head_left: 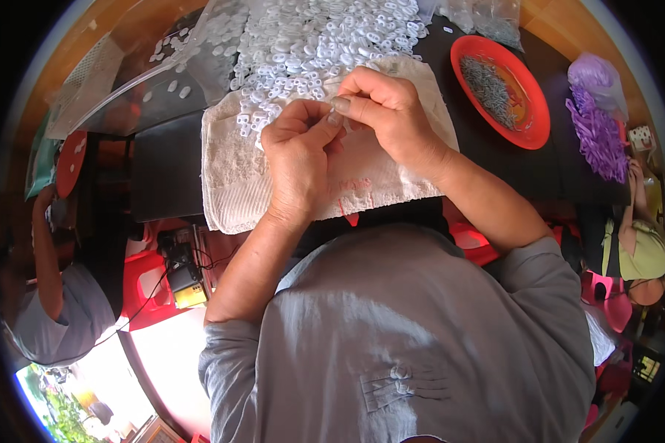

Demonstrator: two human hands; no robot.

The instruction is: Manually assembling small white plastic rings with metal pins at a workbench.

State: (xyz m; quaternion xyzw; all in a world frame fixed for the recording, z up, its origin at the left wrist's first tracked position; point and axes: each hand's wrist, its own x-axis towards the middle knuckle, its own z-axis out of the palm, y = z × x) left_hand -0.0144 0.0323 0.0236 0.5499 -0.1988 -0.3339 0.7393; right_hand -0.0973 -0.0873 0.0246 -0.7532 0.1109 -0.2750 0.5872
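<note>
My left hand [297,159] and my right hand [393,114] meet above a cream towel [229,177]. Thumb and fingers of both hands are pinched together, tip to tip. A speck of white shows between the fingertips, but it is too small and covered to make out. Just beyond the hands, a large heap of small white oval plastic pieces with holes [325,48] spreads onto the towel's far edge. Several of these pieces lie close by my left fingers.
To the right stands a red oval dish [537,133] holding a pile of small grey metal parts [486,92]. Purple strips [597,140] lie at the table's right end. A clear plastic sheet or bin [155,74] is at the left. Other people sit on both sides.
</note>
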